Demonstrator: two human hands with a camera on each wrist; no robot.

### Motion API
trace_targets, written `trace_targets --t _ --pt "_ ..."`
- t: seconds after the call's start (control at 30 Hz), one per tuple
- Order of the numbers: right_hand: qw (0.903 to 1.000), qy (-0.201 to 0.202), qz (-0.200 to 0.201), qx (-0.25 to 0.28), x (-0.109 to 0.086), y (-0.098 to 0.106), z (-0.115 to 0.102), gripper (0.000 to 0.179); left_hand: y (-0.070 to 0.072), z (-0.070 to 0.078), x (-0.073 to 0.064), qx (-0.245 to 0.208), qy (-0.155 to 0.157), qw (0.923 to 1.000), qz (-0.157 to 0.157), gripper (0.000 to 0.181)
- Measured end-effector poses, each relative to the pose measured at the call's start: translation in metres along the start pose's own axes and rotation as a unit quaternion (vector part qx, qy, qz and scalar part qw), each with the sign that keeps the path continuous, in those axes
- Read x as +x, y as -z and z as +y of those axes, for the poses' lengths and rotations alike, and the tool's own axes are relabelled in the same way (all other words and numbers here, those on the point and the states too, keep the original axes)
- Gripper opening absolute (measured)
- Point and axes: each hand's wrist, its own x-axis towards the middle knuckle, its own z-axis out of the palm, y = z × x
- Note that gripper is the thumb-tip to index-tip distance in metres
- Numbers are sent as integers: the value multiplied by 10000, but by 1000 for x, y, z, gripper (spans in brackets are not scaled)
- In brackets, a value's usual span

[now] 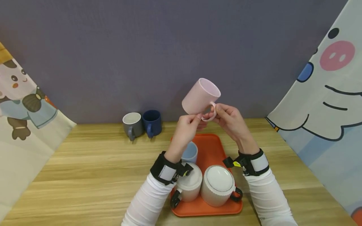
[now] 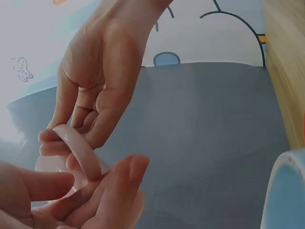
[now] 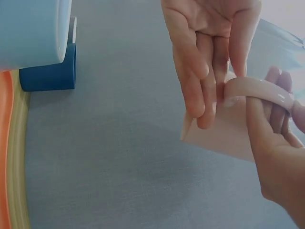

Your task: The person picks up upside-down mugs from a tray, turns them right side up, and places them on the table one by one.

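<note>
White sleeves point(image 1: 270, 201) fill the bottom of the head view, leading up to my grips. Above them, just right of the frame's centre, the pink mug point(image 1: 195, 99) is held aloft, its long axis slanting from base at lower left to mouth at upper right. My right grip point(image 1: 233, 125) pinches the handle point(image 1: 208, 120), thumb outside, fingers through the loop; the mug's body lies up and left of it. My left grip point(image 1: 185, 128) touches the underside, near the handle's lower end. Lower down, the orange tray point(image 1: 210, 147) on the tabletop point(image 1: 85, 169) carries a blue cup point(image 1: 190, 152) and two upturned pale mugs point(image 1: 217, 185). Left of centre stand a grey mug point(image 1: 133, 124) and a navy mug point(image 1: 152, 122).

From the left wrist, my left grip lies at lower left, fingers nearly straight, thumb apart; what weight it bears I cannot tell. The blue cup edges in at lower right.

From the right wrist, the handle arches at right, with my left grip pointing down from the top and my right grip, the one with firm hold, at lower right.
</note>
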Motion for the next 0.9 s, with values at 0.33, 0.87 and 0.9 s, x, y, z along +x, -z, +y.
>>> trace_targets --t 0.33,0.87,0.9 --pt "9999 -143 -4 -80 -1 -1 -2 20 2 -1 1 -1021 145 9939 401 30" --pt "9983 -333 8 -470 -1 -2 1 18 0 -3 6 -3633 960 9250 562 29" --pt "9981 -343 57 -512 -1 -2 1 18 0 -2 6 -3752 959 9208 469 27"
